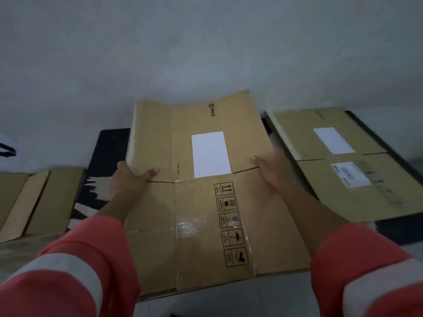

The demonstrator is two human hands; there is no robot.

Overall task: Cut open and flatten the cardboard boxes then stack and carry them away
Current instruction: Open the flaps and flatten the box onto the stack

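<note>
**Flat box held between both hands, pile lies to the right**

Flattened box (206,202) sits centre of view, btwn the two hands, its long axis running near-to-far; far end w/ the white label (210,154) tips up a bit off the floor (206,53). L hand (128,181) grips the left edge at the flap slit: thumb on top, fingers out of sight under the board. R hand (274,175) is on the right edge at the matching slit, thumb lying on top, but it's blurred, so can't tell if the fingers curl under or just press.

Flat pile (343,170) lies just right of the box, on a dark mat (103,152), same near-far orientation, slightly skewed. It's nearer the R hand. More loose cardboard (34,197) lies at far left, well apart.

Judgement: flattening looks done for this one; stacking comes next. That means a sideways shift right, R hand leading, no big turn needed since axes roughly match.
</note>
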